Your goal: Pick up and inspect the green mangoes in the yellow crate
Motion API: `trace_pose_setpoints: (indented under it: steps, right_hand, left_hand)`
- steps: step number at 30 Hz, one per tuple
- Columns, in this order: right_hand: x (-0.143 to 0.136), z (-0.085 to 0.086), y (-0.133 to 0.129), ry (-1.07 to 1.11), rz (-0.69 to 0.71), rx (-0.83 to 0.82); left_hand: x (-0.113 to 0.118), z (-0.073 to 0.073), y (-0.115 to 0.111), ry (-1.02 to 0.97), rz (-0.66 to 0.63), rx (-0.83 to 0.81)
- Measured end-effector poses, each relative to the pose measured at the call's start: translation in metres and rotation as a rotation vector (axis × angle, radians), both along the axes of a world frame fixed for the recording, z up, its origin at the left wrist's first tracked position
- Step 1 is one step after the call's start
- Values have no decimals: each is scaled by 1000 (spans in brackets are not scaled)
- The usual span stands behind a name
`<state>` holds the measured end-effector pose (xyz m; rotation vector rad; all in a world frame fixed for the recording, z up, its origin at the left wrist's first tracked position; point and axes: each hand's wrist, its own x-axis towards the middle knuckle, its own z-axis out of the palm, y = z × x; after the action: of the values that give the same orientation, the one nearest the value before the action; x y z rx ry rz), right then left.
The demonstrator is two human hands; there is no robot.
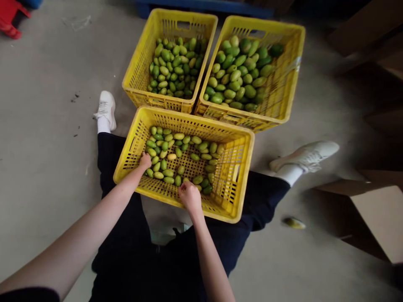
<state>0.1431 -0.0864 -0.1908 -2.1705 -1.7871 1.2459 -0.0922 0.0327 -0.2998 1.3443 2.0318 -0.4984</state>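
Between my legs stands a yellow plastic crate (245, 167) with a loose layer of green and yellowish mangoes (168, 173) on its slatted floor. My left hand (145, 161) reaches in at the crate's left side, its fingers curled down against the mangoes there. Whatever lies under those fingers is hidden. Near the crate's front wall, my right hand (190, 195) has its fingers bent together beside several mangoes. A mango shows just past its fingertips, but I cannot make out what the fingers hold.
Two more yellow crates stand behind: the left crate (132, 79) and the right crate (294, 84), both with many green mangoes. A single mango (294, 222) lies on the floor at right. Cardboard boxes (378, 218) line the right side; a red plastic object (12, 19) sits top left.
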Motion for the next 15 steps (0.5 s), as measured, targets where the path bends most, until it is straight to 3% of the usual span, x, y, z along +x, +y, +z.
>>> trace_pose_setpoints:
  steps: [10, 15]
  right_hand:
    - [-1, -4, -3, -17, -15, 42]
    - [0, -14, -3, 70, -48, 105]
  left_hand:
    - [-9, 8, 3, -26, -61, -38]
    - [-2, 32, 8, -219, -27, -148]
